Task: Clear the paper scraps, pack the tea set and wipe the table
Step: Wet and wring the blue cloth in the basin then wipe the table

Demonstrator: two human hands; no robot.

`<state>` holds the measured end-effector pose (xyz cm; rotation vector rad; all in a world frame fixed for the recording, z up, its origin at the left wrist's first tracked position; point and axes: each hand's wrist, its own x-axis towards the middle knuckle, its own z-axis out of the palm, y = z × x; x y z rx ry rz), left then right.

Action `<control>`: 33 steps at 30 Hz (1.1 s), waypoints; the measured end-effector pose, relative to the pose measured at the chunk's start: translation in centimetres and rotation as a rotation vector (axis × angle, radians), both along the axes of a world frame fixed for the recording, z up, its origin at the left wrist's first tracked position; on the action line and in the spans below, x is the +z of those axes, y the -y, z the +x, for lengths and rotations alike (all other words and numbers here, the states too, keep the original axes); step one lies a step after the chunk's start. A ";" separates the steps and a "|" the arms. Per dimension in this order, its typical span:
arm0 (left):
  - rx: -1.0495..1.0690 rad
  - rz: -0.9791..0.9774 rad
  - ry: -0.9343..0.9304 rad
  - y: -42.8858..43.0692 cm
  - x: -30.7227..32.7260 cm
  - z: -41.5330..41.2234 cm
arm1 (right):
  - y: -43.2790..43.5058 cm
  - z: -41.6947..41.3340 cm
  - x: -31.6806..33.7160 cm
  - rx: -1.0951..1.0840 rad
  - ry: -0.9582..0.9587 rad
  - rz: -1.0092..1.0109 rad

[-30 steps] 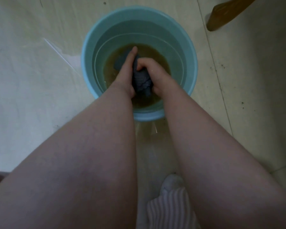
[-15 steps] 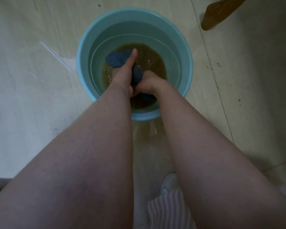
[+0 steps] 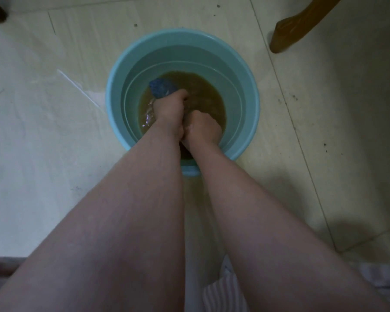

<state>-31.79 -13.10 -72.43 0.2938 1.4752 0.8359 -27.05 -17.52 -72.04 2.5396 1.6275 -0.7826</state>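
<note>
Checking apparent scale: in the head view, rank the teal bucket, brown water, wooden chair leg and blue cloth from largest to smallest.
1. teal bucket
2. brown water
3. wooden chair leg, cut off by the frame edge
4. blue cloth, only one end showing

Blue cloth (image 3: pixel 161 88), brown water (image 3: pixel 203 91), turquoise bucket (image 3: pixel 250 91).

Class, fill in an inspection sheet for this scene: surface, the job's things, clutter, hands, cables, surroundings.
Surface: pale tiled floor, with a wet streak beside the bucket.
Job's things: blue knitted cloth in brown water inside a light blue plastic bucket.
Clutter: nothing seen.
Hands: left hand grips the cloth; right hand is fisted against it, apparently on the same cloth.
Cables: nothing seen.
Surroundings: wooden furniture leg; striped fabric.
</note>
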 end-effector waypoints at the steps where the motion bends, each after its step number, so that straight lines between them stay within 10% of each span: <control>1: 0.016 -0.003 0.006 0.0 0.0 0.0 | 0.0 0.0 -0.1 0.010 -0.001 -0.002; 10: 0.277 -0.016 0.008 0.1 -0.6 0.7 | -2.3 4.7 -0.6 -0.177 -0.548 -0.142; 14: 0.305 -0.050 -0.295 0.8 -2.7 -0.7 | -2.3 4.3 -2.2 -0.049 -0.127 0.178; 20: 0.329 -0.133 -0.406 1.6 -3.6 -1.8 | -1.5 1.3 -3.1 0.077 0.116 0.020; 25: 0.264 -0.089 -0.323 1.5 -3.2 -1.6 | -2.9 3.3 -2.1 -0.435 -0.700 -0.077; 30: 0.158 -0.113 -0.308 1.9 -3.4 -0.2 | -2.3 3.5 -1.1 -0.305 -0.068 0.063; 33: 0.073 -0.103 -0.378 2.3 -3.5 -0.1 | -2.0 2.3 -1.3 -0.002 -0.017 0.165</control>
